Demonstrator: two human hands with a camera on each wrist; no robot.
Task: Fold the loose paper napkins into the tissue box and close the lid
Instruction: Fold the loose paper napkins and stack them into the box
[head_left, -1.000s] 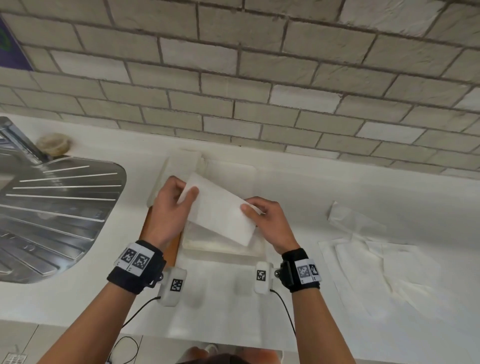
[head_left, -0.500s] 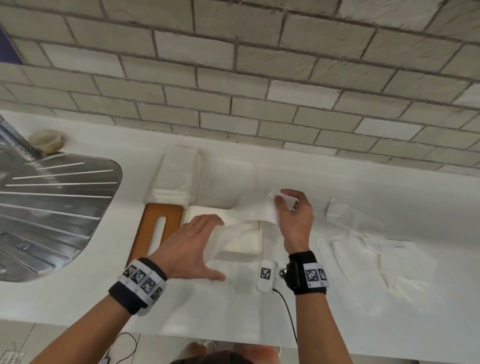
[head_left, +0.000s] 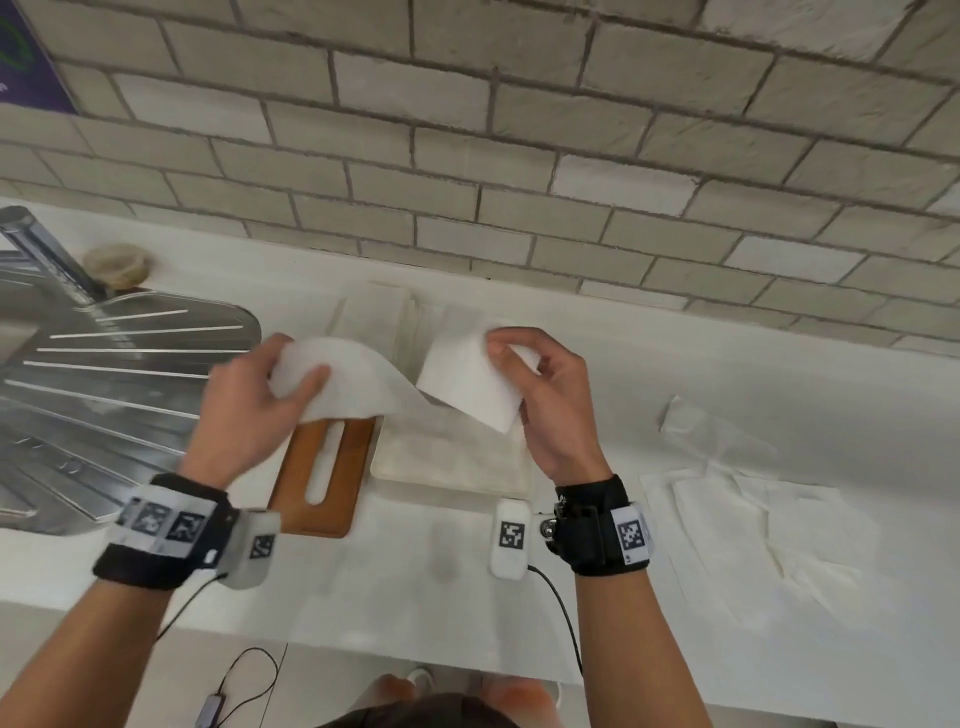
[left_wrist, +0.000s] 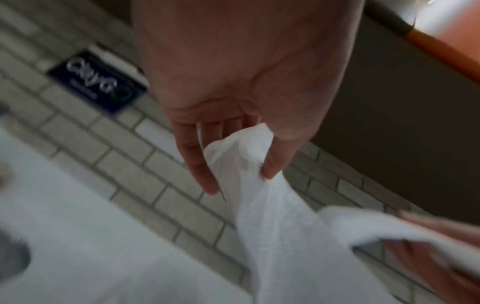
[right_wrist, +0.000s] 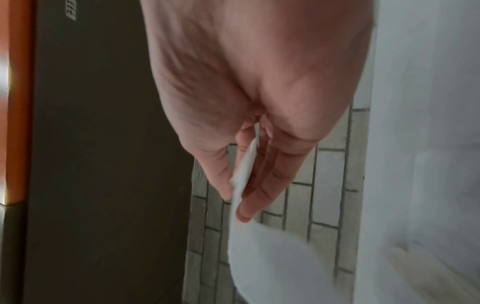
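A white paper napkin (head_left: 384, 387) hangs stretched between both hands above the counter. My left hand (head_left: 291, 379) pinches its left end, thumb on top; the left wrist view shows the napkin (left_wrist: 249, 164) caught between thumb and fingers. My right hand (head_left: 511, 358) pinches the right end, and in the right wrist view the sheet (right_wrist: 246, 170) runs edge-on between the fingers. Below lies the white tissue box (head_left: 452, 457), open, with napkins inside. Its wooden lid (head_left: 322, 473) with a long slot lies flat on the counter to the box's left.
More loose napkins (head_left: 753, 530) lie spread on the counter at the right. A folded stack (head_left: 369, 322) sits behind the box by the brick wall. A steel sink drainboard (head_left: 104, 389) fills the left side. The counter's front edge runs below my wrists.
Both hands rose from the box with the napkin. The left hand left the sheet it pressed flat and took one end; the napkin now spans both hands.
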